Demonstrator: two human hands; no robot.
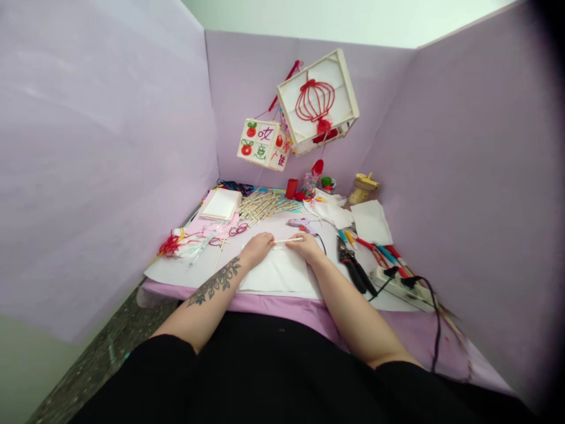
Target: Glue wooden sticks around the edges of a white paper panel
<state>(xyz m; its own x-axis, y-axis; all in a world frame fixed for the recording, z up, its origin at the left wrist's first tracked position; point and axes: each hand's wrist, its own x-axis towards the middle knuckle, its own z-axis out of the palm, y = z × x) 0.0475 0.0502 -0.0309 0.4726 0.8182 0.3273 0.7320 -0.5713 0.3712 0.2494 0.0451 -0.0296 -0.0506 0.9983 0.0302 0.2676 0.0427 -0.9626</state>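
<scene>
While both arms reach in over the table, a thin pale stick lies crosswise between the two hands, right at the fingertips, and from where I stand that is the relation everything hangs on. Its long axis runs left to right, nearly parallel to the table's front edge, the right end perhaps a touch farther off. The left hand has its fingers closed in a narrow pinch on the left end; the right hand has its own drawn together on the stick toward the other end, the tip showing over them. Neither hand is nearer, then: both are on it, with a short bare stretch between. How the thumbs press I can't tell, as they are too small to make out.

Under the hands a white sheet spreads toward the person; whether the stick touches it or hangs just clear, I can't say. Just beyond the fingers sits the glue gun, closer to the right hand than the left. Past it, to the left, is a loose heap of sticks, and off to the right the pruners lie with their handles toward the person
</scene>
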